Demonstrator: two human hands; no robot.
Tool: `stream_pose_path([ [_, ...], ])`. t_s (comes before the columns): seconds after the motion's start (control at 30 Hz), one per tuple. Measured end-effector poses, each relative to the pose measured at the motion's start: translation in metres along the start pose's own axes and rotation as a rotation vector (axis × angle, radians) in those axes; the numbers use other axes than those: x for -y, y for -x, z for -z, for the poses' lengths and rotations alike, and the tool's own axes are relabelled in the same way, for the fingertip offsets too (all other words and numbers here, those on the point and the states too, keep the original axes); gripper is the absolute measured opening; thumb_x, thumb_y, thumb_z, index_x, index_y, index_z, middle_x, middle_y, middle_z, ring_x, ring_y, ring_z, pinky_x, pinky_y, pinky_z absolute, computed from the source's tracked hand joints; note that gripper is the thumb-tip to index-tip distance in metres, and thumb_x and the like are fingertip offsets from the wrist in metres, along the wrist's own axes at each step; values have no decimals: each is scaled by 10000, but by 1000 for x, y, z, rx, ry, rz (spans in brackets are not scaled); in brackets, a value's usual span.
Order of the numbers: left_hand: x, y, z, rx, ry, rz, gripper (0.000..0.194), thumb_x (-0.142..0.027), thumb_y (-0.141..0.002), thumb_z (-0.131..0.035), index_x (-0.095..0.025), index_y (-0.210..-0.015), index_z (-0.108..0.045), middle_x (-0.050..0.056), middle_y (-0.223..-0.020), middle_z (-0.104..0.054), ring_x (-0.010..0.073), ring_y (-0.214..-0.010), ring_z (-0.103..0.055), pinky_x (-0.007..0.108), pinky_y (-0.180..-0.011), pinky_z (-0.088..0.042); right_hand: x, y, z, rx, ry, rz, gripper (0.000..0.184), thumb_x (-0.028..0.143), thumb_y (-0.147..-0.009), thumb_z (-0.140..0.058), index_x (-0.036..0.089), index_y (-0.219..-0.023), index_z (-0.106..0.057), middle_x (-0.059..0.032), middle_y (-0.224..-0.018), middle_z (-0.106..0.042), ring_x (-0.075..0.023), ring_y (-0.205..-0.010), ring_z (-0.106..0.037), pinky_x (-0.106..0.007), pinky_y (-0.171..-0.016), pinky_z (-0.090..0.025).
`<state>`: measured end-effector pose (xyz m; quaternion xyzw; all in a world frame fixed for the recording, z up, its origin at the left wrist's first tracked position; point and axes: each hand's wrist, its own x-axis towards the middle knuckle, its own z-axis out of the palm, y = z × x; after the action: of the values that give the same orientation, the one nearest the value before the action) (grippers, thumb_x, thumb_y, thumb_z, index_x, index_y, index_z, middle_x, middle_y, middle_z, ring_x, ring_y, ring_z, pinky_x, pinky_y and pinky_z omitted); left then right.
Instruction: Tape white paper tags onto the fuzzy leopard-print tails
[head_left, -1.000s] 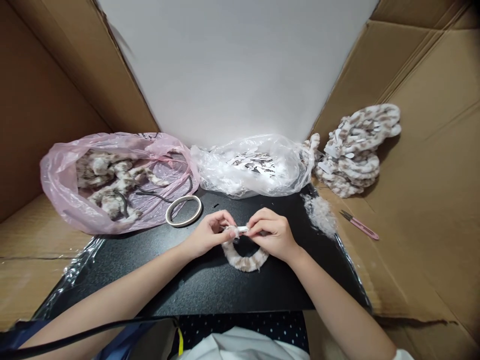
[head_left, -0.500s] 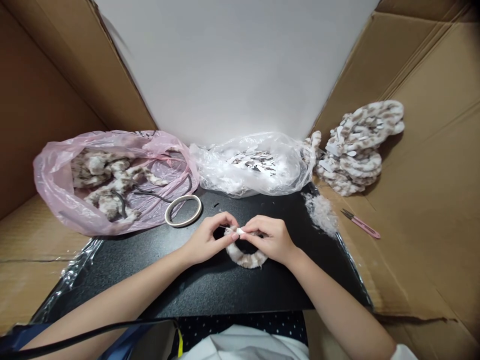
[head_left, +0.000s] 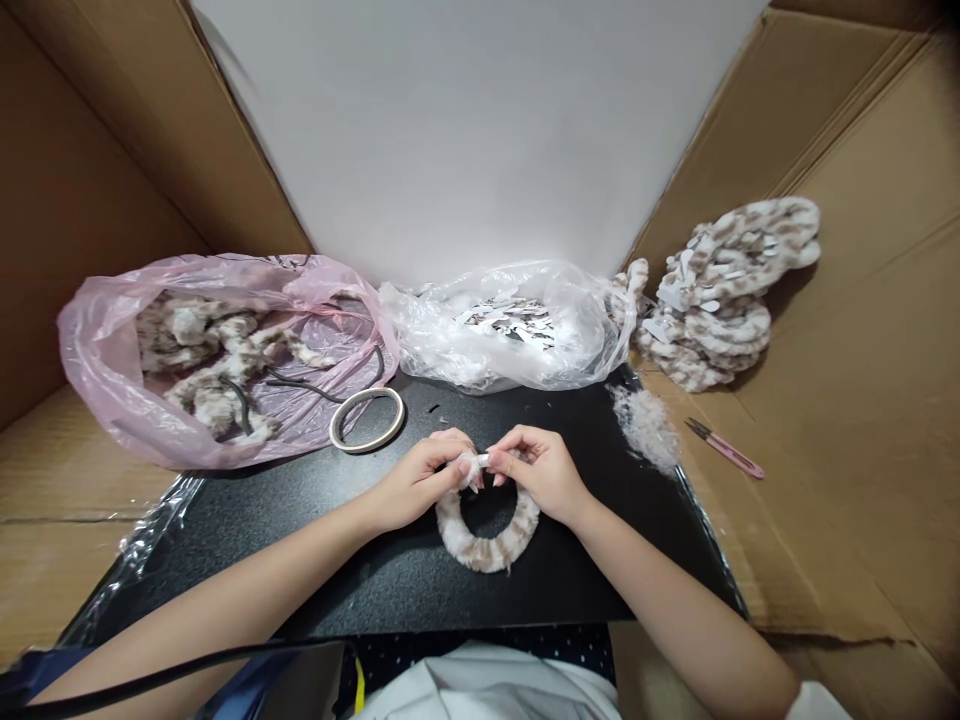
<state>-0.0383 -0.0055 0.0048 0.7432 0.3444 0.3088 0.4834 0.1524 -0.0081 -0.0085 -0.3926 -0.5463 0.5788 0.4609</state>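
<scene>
A fluffy white and brown plush ring [head_left: 486, 552] hangs from my fingers over the black table [head_left: 300, 570]. My left hand [head_left: 427, 475] is closed on the ring's upper left part, where white fur bunches at the fingertips. My right hand [head_left: 540, 470] pinches the upper right part. Between the fingertips a small white band [head_left: 483, 461] shows at the ring's top; whether it is tape or a bare core I cannot tell. The fingers hide the rest of that spot.
A tape roll [head_left: 367, 420] lies beside a pink plastic bag [head_left: 112, 400] of plush pieces and dark cords. A clear bag [head_left: 435, 355] holds white slips. To the right are loose fluff [head_left: 646, 428], pink thread snips [head_left: 726, 448] and stacked plush rings [head_left: 727, 340] against cardboard [head_left: 862, 350].
The plush ring has swung lower and more of its loop shows. My left fingers have shifted onto the fur, and the white band now lies between both hands.
</scene>
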Motion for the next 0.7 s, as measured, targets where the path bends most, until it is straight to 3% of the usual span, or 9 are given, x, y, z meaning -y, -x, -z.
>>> stream_pose_path([
  [0.27, 5, 0, -3, 58, 248, 241, 426, -502, -845, -536, -142, -664, -676, 57, -695, -621, 172, -646, -568, 259, -640, -446, -6, 3, -1, 16, 55, 9, 254, 412, -736, -742, 170, -701, -672, -10, -621, -676, -113, -493, -605, -221, -480, -485],
  [0.4, 8, -1, -5, 75, 300, 233, 378, -480, -807, -596, -137, -669, -676, 55, -702, -625, 157, -639, -569, 242, -616, -440, -7, 4, -1, 37, 76, 44, 216, 379, -761, -726, 173, -726, -674, -9, -642, -674, -110, -517, -605, -218, -497, -479],
  [0.7, 11, -1, -8, 26, 319, 219, 328, -436, -761, -633, -132, -638, -636, 26, -618, -602, 124, -556, -541, 220, -558, -416, -8, -4, -7, 76, -55, -21, 370, 500, -643, -790, 171, -670, -623, 20, -575, -637, -95, -462, -563, -215, -471, -480],
])
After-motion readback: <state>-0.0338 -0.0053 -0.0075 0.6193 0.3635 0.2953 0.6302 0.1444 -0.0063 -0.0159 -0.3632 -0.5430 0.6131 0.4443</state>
